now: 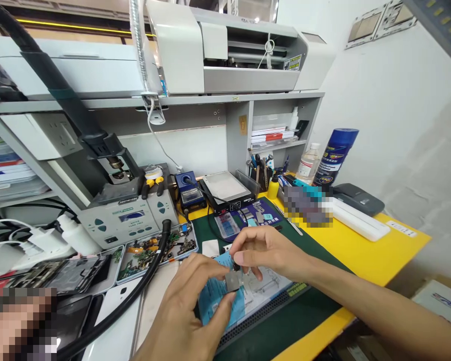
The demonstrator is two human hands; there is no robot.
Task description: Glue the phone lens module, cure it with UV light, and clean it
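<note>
My left hand (pixel 184 311) pinches a small grey square metal part (pixel 232 282) between thumb and fingers, low in the middle of the view. My right hand (pixel 265 250) comes in from the right with its fingers curled and pinched at the top edge of that same part. What its fingertips hold, if anything, is too small to make out. Both hands hover just above a light blue repair mat (pixel 218 296) lying on a dark green mat (pixel 304 311).
A tray of small phone parts (pixel 156 248) lies left of the hands, crossed by a black hose (pixel 143 286). A rework station (pixel 128 218), heating plate (pixel 225 188), blue spray can (pixel 334 155) and clear bottle (pixel 308 163) stand behind. Phones (pixel 75 273) lie at left.
</note>
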